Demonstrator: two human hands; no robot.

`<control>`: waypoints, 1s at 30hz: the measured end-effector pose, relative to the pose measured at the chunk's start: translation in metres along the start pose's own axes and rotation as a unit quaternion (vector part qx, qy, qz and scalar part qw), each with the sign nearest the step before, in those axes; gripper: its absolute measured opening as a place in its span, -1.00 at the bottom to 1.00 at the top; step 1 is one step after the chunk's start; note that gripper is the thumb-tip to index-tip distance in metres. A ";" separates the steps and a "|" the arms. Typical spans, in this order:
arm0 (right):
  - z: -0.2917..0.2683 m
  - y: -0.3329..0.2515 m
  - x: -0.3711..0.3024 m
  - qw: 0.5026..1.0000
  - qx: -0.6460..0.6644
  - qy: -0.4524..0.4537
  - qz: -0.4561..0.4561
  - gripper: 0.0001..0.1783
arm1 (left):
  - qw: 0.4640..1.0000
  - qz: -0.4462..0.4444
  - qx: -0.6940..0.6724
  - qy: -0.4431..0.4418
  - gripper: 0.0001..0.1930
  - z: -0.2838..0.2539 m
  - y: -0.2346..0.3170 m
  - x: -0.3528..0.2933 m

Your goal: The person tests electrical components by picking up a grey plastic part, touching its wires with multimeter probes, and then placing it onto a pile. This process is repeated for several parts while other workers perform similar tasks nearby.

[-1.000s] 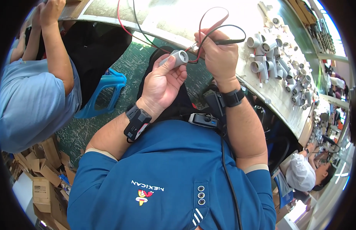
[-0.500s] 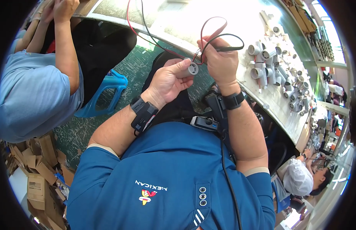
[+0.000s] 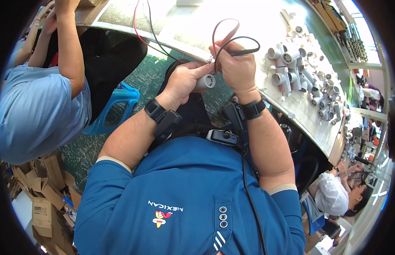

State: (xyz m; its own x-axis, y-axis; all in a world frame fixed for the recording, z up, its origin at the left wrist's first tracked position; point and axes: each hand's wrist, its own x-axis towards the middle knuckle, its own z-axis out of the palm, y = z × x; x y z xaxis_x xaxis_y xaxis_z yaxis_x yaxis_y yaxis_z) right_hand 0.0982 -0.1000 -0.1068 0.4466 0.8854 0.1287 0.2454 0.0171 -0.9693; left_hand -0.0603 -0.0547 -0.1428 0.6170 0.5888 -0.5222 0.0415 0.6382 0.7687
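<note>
My left hand [image 3: 184,82] is closed round a short grey plastic cylinder [image 3: 208,81] whose open, ribbed end faces me. In my right hand [image 3: 239,68] are a red test lead [image 3: 234,32] and a black test lead [image 3: 256,41], pinched in the fingers and looping up above the knuckles. Both hands meet just off the table's near edge, fingertips almost touching above the cylinder. A small pale connector or wire end [image 3: 211,60] shows between them; my fingers hide how the leads touch it.
Many similar grey cylinders with short wires [image 3: 291,70] lie heaped on the white table [image 3: 172,25] to the right. At left a co-worker in a light blue shirt [image 3: 44,102] sits by a blue stool [image 3: 131,95]. Cardboard boxes [image 3: 44,212] fill the lower left.
Both hands have shifted slightly left and come closer together. The cylinder has moved a little down and left, and my left thumb now reaches toward the right fingertips.
</note>
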 end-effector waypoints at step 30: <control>-0.001 -0.006 -0.001 0.998 0.001 0.004 -0.058 -0.86 | 0.993 0.095 0.047 -0.043 -0.72 -0.013 -0.003 0.017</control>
State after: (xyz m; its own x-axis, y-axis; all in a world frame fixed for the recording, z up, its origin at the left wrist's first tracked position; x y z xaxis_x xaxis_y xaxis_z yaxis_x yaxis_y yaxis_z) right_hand 0.0968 -0.1010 -0.1007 0.4221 0.8739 0.2409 0.2931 0.1199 -0.9485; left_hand -0.0605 -0.0402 -0.1586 0.6860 0.6465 -0.3338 -0.0121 0.4688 0.8832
